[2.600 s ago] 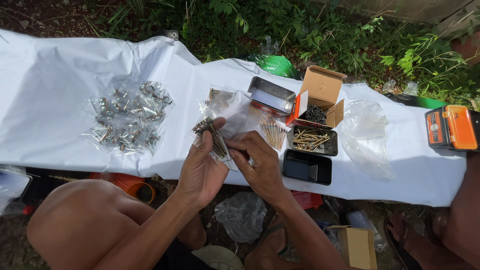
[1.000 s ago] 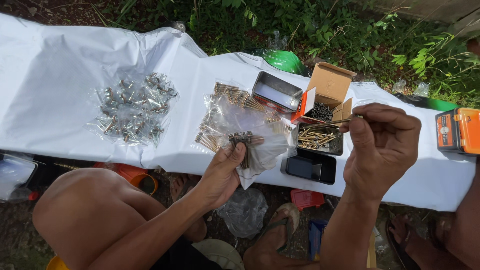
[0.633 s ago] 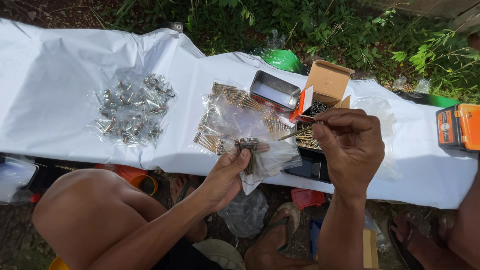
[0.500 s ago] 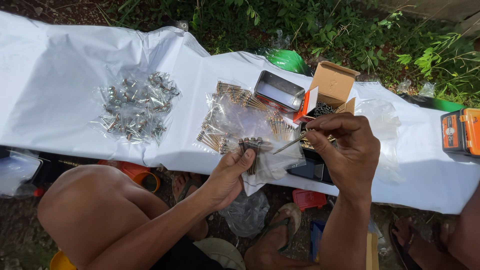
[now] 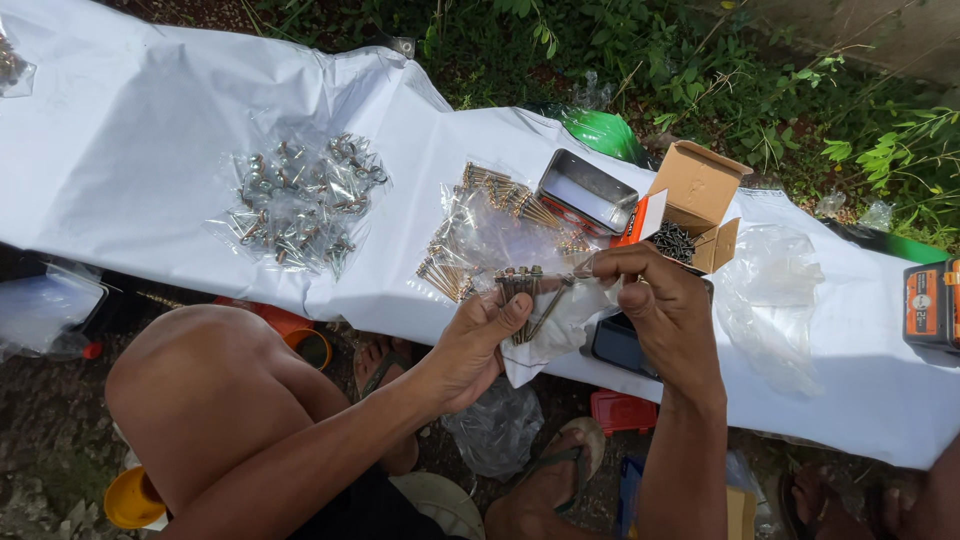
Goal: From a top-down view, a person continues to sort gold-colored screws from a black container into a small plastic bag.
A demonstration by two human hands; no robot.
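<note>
The left hand (image 5: 480, 345) pinches a bunch of screws (image 5: 522, 290); right hand (image 5: 655, 300) fingers squeeze one more. Keep heads lined up.

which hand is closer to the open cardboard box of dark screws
Right. The right hand sits just below and left of the cardboard box, nearly touching it; the left hand, gripping a bundle of screws, is farther left and lower.

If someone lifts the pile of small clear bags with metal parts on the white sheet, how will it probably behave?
The pile of small clear bags would probably sag and shift, since the thin plastic looks floppy and the bags lie loosely. It likely feels heavy for its size, being filled with metal parts. The glossy film may be slippery, so single bags could slide off onto the white sheet.
</note>
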